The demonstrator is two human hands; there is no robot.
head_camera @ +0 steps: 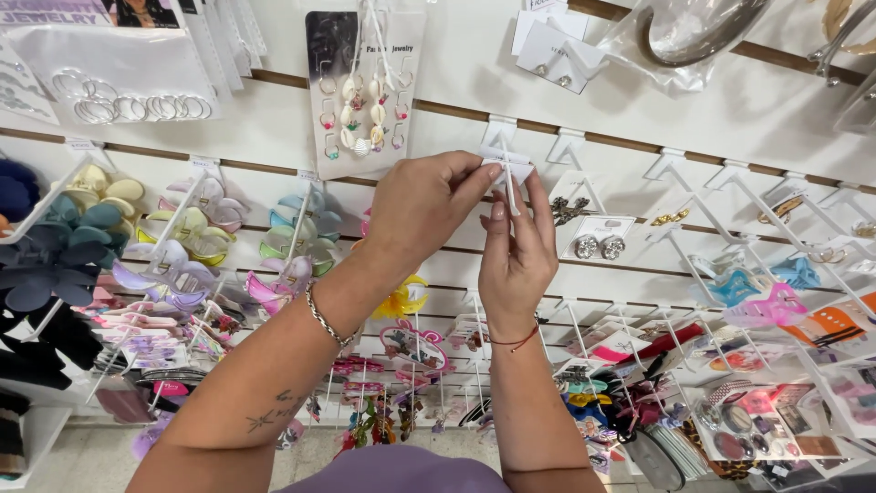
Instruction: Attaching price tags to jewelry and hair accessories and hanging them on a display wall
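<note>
While both hands are raised to the slatted wall panel (785, 110), the left hand (422, 208) pinches the top of a small white card (507, 166) at a white hook (511, 187), fingers closed on it. The right hand (516, 251) is just beneath, its fingertips closed around the hook's thin prong. The card sits near the middle of the panel, just right of a hanging card of shell earrings (363, 91). Pastel hair clips (196, 233) hang toward the left edge.
</note>
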